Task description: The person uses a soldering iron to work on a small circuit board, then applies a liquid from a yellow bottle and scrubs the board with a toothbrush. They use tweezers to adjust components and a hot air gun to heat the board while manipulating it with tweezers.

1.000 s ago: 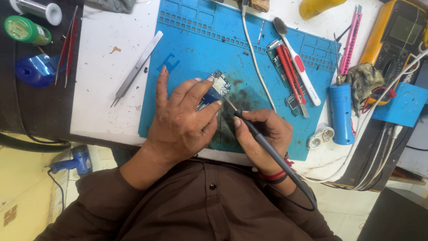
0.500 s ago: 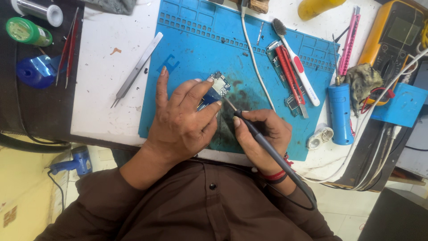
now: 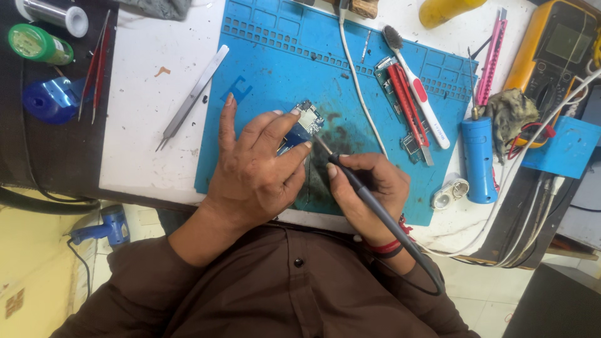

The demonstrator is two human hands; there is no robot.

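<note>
Circuit board [image 3: 306, 122], small, light, stiff and likely fragile, sits mid-way on the blue mat [image 3: 269, 56], pinned at its edges by my left hand [image 3: 256, 166] fingertips while my right hand [image 3: 369, 188] grips the soldering iron [image 3: 369, 200], tip just beside it.

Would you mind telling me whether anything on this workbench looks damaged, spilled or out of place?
Only the blue silicone work mat stands out: dark smudged stains spread across it beside the small circuit board that the left hand pins down, where the right hand holds the black soldering iron. The rest looks cluttered but intact.
</note>
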